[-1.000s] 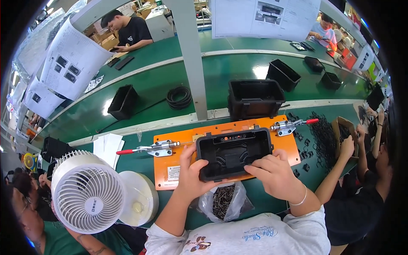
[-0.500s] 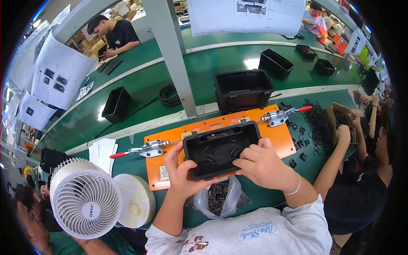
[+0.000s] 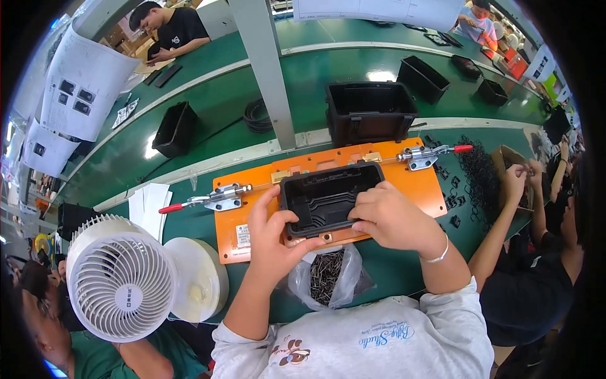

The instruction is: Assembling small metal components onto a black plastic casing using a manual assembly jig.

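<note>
A black open-topped plastic box (image 3: 327, 215) is at the middle of an orange fixture plate (image 3: 413, 191). My left hand (image 3: 273, 230) grips its left wall and near left corner, thumb stretched along the near edge. Closed over the near right rim is my right hand (image 3: 394, 218), its fingertips reaching just inside. Silver toggle clamps with red handles stand on either side: a left clamp (image 3: 224, 198) and a right clamp (image 3: 416, 158). Whether the box is fully seated on the plate, I cannot tell.
An open plastic bag of screws (image 3: 326, 278) lies just in front of the plate. A white fan (image 3: 123, 284) stands at left. Another black box (image 3: 370, 114) is behind the plate. Small black clips (image 3: 456, 201) lie at right, near a co-worker's arms (image 3: 495, 234).
The box has gone from tilted toward me to lower against the plate, uncovering the plate's near edge. Both hands moved with it and still hold it. The view has shifted slightly.
</note>
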